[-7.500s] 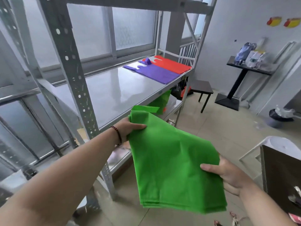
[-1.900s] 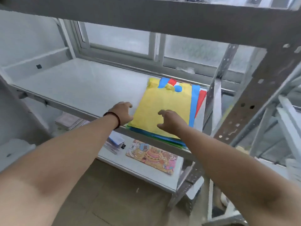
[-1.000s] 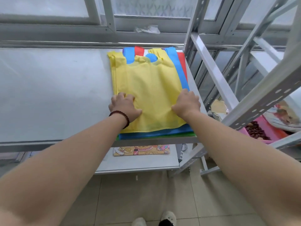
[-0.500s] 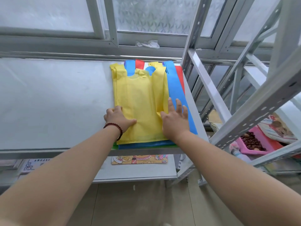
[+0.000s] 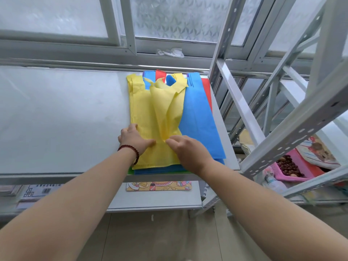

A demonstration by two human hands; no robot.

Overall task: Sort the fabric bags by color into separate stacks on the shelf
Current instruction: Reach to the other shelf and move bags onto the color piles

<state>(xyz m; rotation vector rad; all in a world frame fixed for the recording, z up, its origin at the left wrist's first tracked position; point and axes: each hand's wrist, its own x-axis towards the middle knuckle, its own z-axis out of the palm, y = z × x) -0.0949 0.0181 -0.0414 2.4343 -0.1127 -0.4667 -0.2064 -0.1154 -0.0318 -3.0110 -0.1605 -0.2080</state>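
A mixed pile of fabric bags lies at the right end of the grey shelf (image 5: 56, 117). On top is a yellow bag (image 5: 146, 110), bunched into a raised fold along its middle. Beneath it show a blue bag (image 5: 197, 113), a red bag (image 5: 207, 91) at the far right edge and a green edge (image 5: 130, 171) at the front. My left hand (image 5: 134, 138) lies flat on the yellow bag's lower left part. My right hand (image 5: 188, 150) pinches the raised yellow fold between thumb and fingers.
A slanted metal upright (image 5: 293, 127) and a white brace (image 5: 239, 102) of the rack stand right of the pile. A cartoon-printed board (image 5: 159, 185) lies on the lower shelf. A pink basket (image 5: 293, 170) sits at the lower right. The window frame (image 5: 130, 25) runs behind.
My right hand slid left from the yellow bag's right edge and gathered the fabric into a raised fold, uncovering more of the blue bag. My left hand stayed pressed on the bag.
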